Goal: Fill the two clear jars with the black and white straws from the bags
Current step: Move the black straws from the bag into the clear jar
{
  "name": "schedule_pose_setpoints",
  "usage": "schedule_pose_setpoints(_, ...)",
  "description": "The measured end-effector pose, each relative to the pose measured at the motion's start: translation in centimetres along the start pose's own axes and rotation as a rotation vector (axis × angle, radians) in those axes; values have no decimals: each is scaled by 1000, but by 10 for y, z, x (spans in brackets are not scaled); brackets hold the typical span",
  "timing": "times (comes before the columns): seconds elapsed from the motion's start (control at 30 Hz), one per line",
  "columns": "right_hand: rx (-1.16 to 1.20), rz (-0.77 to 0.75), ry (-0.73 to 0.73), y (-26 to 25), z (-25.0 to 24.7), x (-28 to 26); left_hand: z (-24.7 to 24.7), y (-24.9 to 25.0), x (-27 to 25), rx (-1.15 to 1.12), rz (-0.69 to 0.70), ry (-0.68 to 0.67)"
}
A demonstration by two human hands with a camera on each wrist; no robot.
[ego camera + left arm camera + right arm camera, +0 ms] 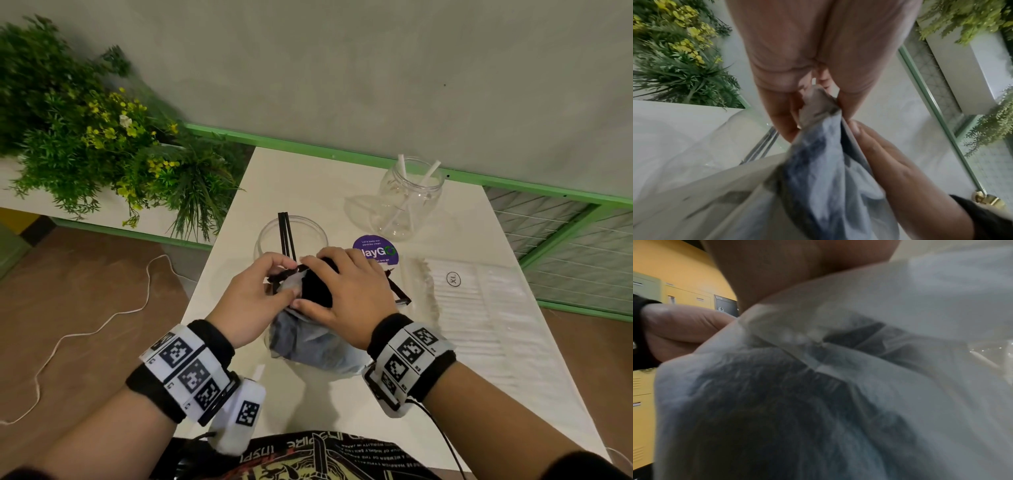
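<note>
A cloudy plastic bag of black straws sits at the middle of the white table. My left hand pinches the bag's open edge. My right hand curls over the bundle of black straws at the bag's mouth. The bag fills the right wrist view. Just behind my hands stands a clear jar holding black straws. A second clear jar at the back right holds two white straws. A bag of white straws lies flat on the right.
A purple round sticker lies on the table between the jars. A planter of green plants with yellow flowers stands left of the table. A green-framed mesh rail runs along the far and right sides. A white cable lies on the floor.
</note>
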State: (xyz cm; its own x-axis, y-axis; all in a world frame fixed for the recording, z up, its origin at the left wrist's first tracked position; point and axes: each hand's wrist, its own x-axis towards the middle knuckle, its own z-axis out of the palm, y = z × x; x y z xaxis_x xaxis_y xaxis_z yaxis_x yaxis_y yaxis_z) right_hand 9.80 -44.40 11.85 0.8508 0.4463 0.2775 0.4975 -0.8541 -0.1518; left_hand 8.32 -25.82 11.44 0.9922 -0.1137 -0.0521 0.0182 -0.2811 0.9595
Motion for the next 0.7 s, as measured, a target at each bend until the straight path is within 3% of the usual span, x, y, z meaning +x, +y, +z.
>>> schedule_pose_setpoints(0.17,-13,12,68,8,4,1,-1,0,-1,9,-28,-48)
schedule_pose_setpoints(0.33,-18,25,88,27,2,-2,-7,-8,-4,139,-80,28)
schedule_pose_setpoints(0.43,-56,-77,96,32,-2,-5,-8,-5,-5,124,-225,-42)
schedule_pose_setpoints(0.57,63,-212,276,22,-9,-19,-7,-1,-5,75,-315,-114)
schedule_pose_setpoints(0.63,131,-323,233,15,-8,-29,-6,-1,-4,62,-329,-120)
schedule_pose_setpoints(0.7,70,-359,93,12,-3,-38,-5,0,-2,38,-340,-125)
